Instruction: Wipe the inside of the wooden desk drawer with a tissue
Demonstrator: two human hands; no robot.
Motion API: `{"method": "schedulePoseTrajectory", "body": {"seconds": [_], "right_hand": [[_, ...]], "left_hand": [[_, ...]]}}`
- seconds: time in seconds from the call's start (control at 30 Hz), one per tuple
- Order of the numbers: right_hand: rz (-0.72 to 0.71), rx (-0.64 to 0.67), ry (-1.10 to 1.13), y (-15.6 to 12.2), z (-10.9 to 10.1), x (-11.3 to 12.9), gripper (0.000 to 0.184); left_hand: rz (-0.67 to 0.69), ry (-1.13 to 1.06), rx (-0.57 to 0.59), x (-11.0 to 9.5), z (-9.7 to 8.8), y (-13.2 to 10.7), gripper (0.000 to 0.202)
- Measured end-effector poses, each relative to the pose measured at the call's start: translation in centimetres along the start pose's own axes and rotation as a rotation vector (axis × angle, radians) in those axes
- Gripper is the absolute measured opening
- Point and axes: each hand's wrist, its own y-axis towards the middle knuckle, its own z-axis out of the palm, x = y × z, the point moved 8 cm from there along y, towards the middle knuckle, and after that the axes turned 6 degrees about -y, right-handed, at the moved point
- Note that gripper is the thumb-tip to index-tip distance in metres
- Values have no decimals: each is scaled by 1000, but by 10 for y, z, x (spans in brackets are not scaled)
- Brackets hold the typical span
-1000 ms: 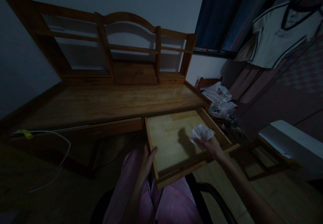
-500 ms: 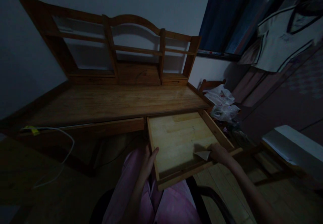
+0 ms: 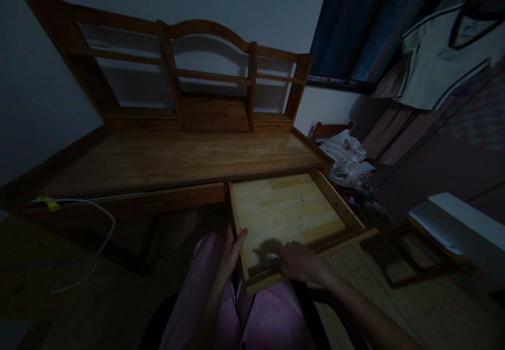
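Note:
An open, pale wooden drawer [image 3: 290, 210] juts out of the brown desk [image 3: 177, 158] over my lap. My left hand [image 3: 231, 252] rests against the drawer's left side wall near its front corner. My right hand [image 3: 296, 259] presses a crumpled white tissue [image 3: 271, 256] onto the drawer's floor at the front edge; the hand covers most of the tissue. The drawer holds nothing else that I can see.
A shelf unit [image 3: 189, 76] stands along the back of the desk. A white cable [image 3: 90, 234] hangs off the desk's left end. White plastic bags [image 3: 347, 160] lie on a chair at the right. A white box [image 3: 453, 223] sits further right. The room is dim.
My right hand has slid the tissue from the drawer's right side, along the front edge, toward the front left. My left hand stays on the drawer's side.

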Motion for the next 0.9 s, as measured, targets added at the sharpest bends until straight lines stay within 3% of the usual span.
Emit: {"method": "schedulePoseTrajectory", "body": {"seconds": [0.1, 0.23, 0.43, 0.6, 0.73, 0.9], "right_hand": [[-32, 42, -58, 2, 4, 15, 42], [-25, 45, -44, 2, 5, 32, 45], [-53, -26, 121, 1, 5, 62, 37], [-32, -22, 359, -10, -8, 53, 32], [-101, 0, 537, -26, -25, 47, 36], [13, -58, 430, -39, -27, 23, 40]], "left_hand": [[-12, -14, 14, 2, 2, 1, 68], [-87, 14, -74, 5, -4, 0, 69], [16, 31, -13, -12, 3, -4, 52], [-15, 37, -31, -4, 0, -2, 61], [-34, 27, -39, -3, -1, -2, 65], [-44, 17, -30, -6, 2, -3, 71]]}}
